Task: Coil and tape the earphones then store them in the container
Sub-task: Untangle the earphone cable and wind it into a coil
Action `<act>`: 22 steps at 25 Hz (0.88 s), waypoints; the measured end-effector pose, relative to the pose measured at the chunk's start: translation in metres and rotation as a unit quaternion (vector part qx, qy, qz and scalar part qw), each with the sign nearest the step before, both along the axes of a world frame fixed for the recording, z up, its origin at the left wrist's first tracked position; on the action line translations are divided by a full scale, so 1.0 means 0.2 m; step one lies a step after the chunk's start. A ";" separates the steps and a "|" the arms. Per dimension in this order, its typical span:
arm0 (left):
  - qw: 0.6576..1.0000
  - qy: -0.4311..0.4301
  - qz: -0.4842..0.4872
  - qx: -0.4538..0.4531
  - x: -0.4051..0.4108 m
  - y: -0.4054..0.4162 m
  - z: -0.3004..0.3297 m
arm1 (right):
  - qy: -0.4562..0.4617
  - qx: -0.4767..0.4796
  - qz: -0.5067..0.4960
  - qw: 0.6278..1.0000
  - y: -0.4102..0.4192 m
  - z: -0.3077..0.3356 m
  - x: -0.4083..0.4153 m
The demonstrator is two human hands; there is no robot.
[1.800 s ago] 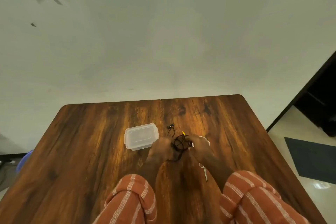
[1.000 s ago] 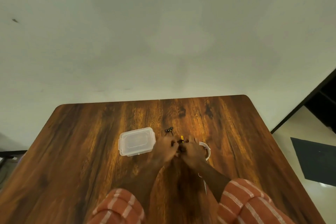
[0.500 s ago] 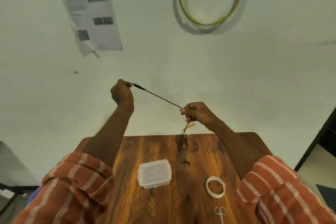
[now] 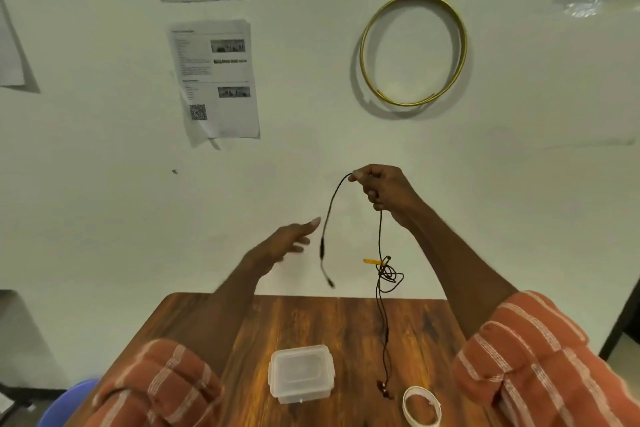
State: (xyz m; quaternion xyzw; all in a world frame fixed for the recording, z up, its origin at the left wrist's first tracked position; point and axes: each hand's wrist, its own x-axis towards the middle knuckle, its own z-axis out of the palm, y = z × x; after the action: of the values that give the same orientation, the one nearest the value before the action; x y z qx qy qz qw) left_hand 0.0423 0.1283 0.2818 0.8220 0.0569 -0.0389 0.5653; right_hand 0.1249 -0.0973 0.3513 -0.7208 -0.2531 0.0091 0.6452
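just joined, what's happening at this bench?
A person is sorting out a pair of black earphones above a wooden table. The right hand pinches the cable up high, so one end droops in an arc to its left and the tangled rest hangs down to the tabletop. The left hand is open, reaching toward the drooping end, not touching it. Nothing is coiled or taped. The lidded clear container and tape roll sit on the table.

dim even light | soft wall shadows | edges bowed | slight blur
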 end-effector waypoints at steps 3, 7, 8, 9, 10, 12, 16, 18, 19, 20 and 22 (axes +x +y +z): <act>0.981 -0.181 0.019 -0.060 0.03 -0.24 0.21 | -0.032 -0.040 0.027 0.998 0.06 0.08 -0.05; 0.959 -0.270 0.029 -0.079 0.10 -0.31 0.43 | -0.040 -0.042 0.054 0.997 -0.02 0.04 -0.04; 0.952 -0.287 0.059 -0.093 0.12 -0.25 0.43 | -0.040 -0.070 0.062 0.995 -0.06 0.01 -0.03; 0.941 -0.300 0.096 -0.121 0.14 -0.19 0.42 | -0.038 -0.102 0.062 0.992 -0.11 -0.04 -0.02; 0.928 -0.311 0.135 -0.152 0.16 -0.10 0.39 | -0.030 -0.131 0.057 0.989 -0.15 -0.10 -0.01; 0.906 -0.315 0.221 -0.174 0.17 0.08 0.31 | -0.008 -0.157 0.047 0.987 -0.24 -0.19 0.00; 0.930 -0.205 0.306 0.002 0.20 0.27 0.09 | 0.038 -0.083 0.016 0.996 -0.24 -0.17 0.00; 0.937 -0.141 0.296 0.122 0.19 0.20 0.02 | 0.084 0.023 -0.002 0.996 -0.17 -0.12 -0.01; 0.929 -0.148 0.302 0.158 0.17 0.12 0.02 | 0.109 0.076 -0.004 0.991 -0.13 -0.09 -0.01; 0.916 -0.183 0.313 0.172 0.15 0.01 0.04 | 0.132 0.119 0.000 0.984 -0.09 -0.06 -0.02; 0.904 -0.285 0.297 0.116 0.09 -0.22 0.10 | 0.163 0.166 0.015 0.973 -0.01 -0.03 -0.02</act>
State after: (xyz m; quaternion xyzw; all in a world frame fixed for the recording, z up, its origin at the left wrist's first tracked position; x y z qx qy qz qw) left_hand 0.0603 0.0844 0.3023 0.8025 0.1389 0.3741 0.4435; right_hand 0.1201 -0.0984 0.3459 -0.5889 -0.1531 0.0938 0.7880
